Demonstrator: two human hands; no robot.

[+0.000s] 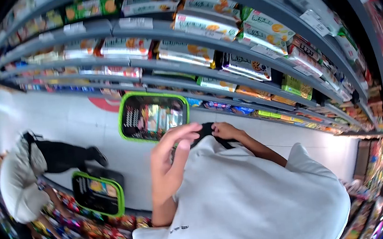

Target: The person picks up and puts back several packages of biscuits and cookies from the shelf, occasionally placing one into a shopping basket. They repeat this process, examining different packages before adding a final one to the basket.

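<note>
My left hand [174, 156] is raised in front of my white shirt [256, 201], with its fingers stretched out, thumb apart and nothing held. Seen from above, its fingertips overlap the near corner of a black shopping basket with a green rim [130, 138]. Several packaged goods [161, 117] lie in that basket. Lower down by my waist, my right hand [225, 131] is closed against something black [207, 129]. Whether that is clothing or a handle I cannot make out.
Shelves [158, 27] of packaged biscuits [207, 24] run along the top and right. At left, a person in a light top [18, 182] bends towards a low shelf of colourful bags [96, 232]. A second green-rimmed basket [123, 199] stands beside them on the pale floor [67, 116].
</note>
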